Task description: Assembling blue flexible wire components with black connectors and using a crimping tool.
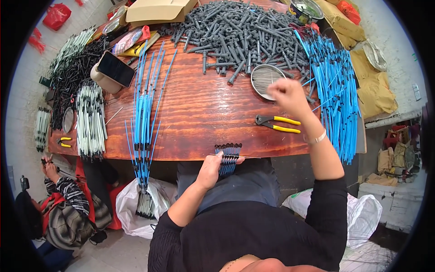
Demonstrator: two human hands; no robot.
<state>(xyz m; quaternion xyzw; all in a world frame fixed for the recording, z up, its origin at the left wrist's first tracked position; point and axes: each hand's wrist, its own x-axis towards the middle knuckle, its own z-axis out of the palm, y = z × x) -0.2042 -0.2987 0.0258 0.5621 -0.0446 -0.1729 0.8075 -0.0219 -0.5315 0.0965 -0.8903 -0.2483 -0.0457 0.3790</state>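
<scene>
Just past the table's near edge, my left hand is closed around a row of short blue rods with black ends. A thin straight wire lies crosswise at these rods and sticks out to the right. Raised on the right, my right hand has its fingers drawn together; whatever they may hold is too small to make out. It is by the near right rim of a round metal dish filled with thin grey wires. Nearer to me lie end-cutting pliers with yellow handles.
Grey plastic bolt-like parts are heaped at the back. Blue rods pile up at right; another blue bundle overhangs the near edge at left. A phone leans on a stand. Another person works at far left.
</scene>
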